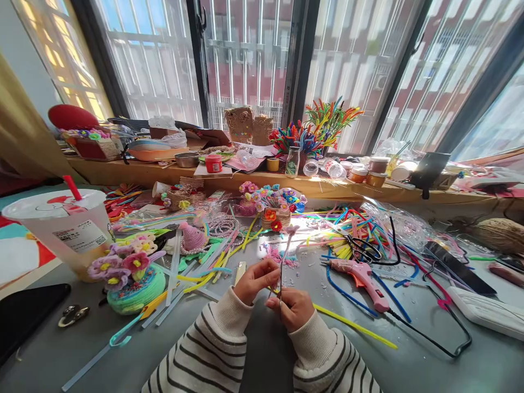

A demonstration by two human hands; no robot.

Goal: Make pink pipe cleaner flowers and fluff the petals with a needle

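Observation:
Over the grey desk (262, 349), my left hand (257, 281) pinches a pale mauve pipe cleaner (285, 252) that stands nearly upright with a fuzzy tip. Just below and to the right, my right hand (292, 308) is closed at its lower part, where it looks thin and dark. The fingers hide exactly where each grip sits. Behind the hands lie pink and blue fuzz scraps (280, 256). A yellow pipe cleaner (355, 325) stretches out to the right beneath my right hand.
Right of my hands lie a pink glue gun (362, 278) with a black cord, black-handled scissors (362, 248) and tangled pipe cleaners. On the left are clear glue sticks (174, 267), a fuzzy flower ornament (137, 286) and a lidded drink cup (77, 229). A crowded sill (176, 172) runs behind.

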